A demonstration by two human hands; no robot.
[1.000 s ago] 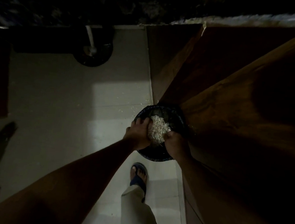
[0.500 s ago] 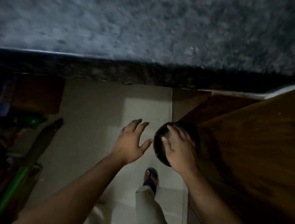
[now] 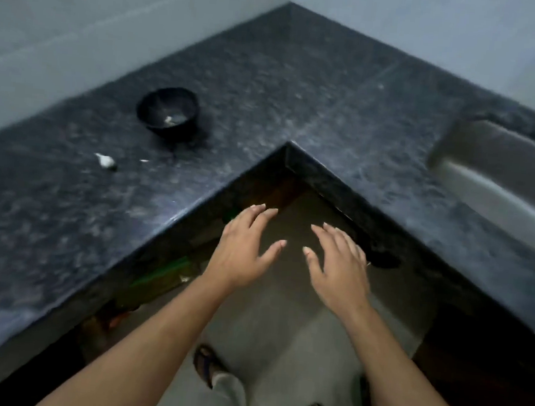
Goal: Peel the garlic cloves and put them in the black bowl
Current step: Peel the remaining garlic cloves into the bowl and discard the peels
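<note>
A black bowl [image 3: 167,111] stands on the dark granite counter [image 3: 269,84] at the left, with a pale garlic piece inside it. A whitish garlic clove [image 3: 105,161] lies on the counter in front of the bowl, and a small pale scrap [image 3: 144,160] lies to its right. My left hand [image 3: 245,249] and my right hand [image 3: 338,263] hover side by side over the floor in the counter's inner corner, fingers spread and holding nothing. Both hands are well below and right of the bowl.
The L-shaped counter wraps round me, its inner corner edge [image 3: 286,146] just beyond my fingertips. A steel sink [image 3: 501,179] is set in the counter at the right. White walls back the counter. My sandalled feet [image 3: 205,364] stand on the tiled floor.
The view has swung up from the floor to the counter. My hands left the dark round container low by the floor; now both are raised, spread and holding nothing.
</note>
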